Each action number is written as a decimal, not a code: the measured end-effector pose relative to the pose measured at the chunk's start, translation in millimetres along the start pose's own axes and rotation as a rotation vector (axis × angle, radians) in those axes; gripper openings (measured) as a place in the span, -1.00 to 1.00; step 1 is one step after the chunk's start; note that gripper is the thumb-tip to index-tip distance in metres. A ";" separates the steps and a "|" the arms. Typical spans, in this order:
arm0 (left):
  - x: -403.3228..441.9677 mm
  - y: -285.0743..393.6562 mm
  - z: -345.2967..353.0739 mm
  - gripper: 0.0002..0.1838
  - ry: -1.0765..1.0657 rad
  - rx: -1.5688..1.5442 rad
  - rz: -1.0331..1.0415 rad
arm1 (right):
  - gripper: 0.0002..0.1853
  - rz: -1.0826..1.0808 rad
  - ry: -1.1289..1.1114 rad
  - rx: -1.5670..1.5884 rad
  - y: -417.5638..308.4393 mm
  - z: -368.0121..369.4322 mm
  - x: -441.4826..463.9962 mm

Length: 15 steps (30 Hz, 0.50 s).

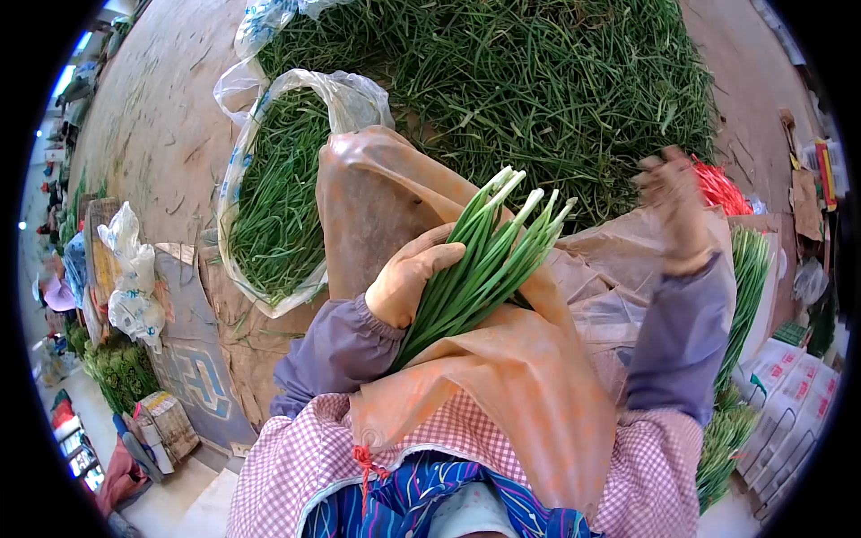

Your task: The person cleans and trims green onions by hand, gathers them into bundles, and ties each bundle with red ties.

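My left hand point(412, 281) is closed around a bunch of long green chives point(482, 269). Their pale stem ends point up and away to the right, over my lap. My right hand point(674, 211) is raised at the right, its fingers smeared by motion. It is close to a bundle of red plastic strips point(720, 188); whether it touches them I cannot tell. An orange-tinted translucent plastic sheet point(502, 386) covers my lap beneath the bunch.
A large heap of loose green leaves point(529, 90) lies ahead. A clear plastic bag point(229, 211) of greens stands open at the left. More chives point(749, 287) lie at the right, near white boxes point(789, 403). Brown cardboard point(197, 332) covers the floor at the left.
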<state>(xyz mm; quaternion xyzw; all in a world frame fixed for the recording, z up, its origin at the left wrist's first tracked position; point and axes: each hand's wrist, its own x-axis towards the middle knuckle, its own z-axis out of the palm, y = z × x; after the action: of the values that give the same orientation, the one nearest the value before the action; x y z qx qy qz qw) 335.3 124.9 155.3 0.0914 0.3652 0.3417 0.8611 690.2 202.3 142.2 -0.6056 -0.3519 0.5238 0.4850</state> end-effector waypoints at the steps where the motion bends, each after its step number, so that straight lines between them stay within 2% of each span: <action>1: -1.0 -1.4 0.5 -0.48 0.012 -0.019 0.004 | -0.23 0.148 -0.085 0.207 5.7 32.4 -28.2; 2: 0.3 -0.5 3.1 -0.48 0.037 0.005 -0.007 | -0.20 0.270 -0.220 0.403 19.5 49.0 -46.6; 4: 2.4 -4.0 2.3 -0.50 0.016 0.066 0.012 | -0.24 0.303 -0.295 0.517 43.1 83.7 -70.9; 7: 3.7 -5.8 2.8 -0.47 0.029 0.229 0.032 | -0.40 0.427 -0.364 0.913 30.5 130.4 -88.6; 8: 3.7 -6.0 3.1 -0.46 0.043 0.291 0.038 | -0.47 0.382 -0.374 0.862 30.3 137.1 -88.1; 11: 4.4 -6.0 5.4 -0.54 0.090 0.185 0.077 | -0.74 0.288 -0.395 0.640 29.2 143.5 -81.6; 13: 2.6 -6.8 4.2 -0.55 0.084 0.096 0.099 | -0.74 0.308 -0.351 0.665 29.8 145.6 -78.5; 15: 6.5 -9.6 -4.1 -0.57 0.018 -0.004 0.107 | -0.70 0.240 -0.378 0.563 40.9 139.1 -72.4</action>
<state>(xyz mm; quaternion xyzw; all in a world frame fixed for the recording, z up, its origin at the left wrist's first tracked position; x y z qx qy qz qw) 340.7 121.6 144.8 0.1063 0.3669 0.3889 0.8384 536.4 153.5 127.0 -0.3774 -0.2036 0.7562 0.4943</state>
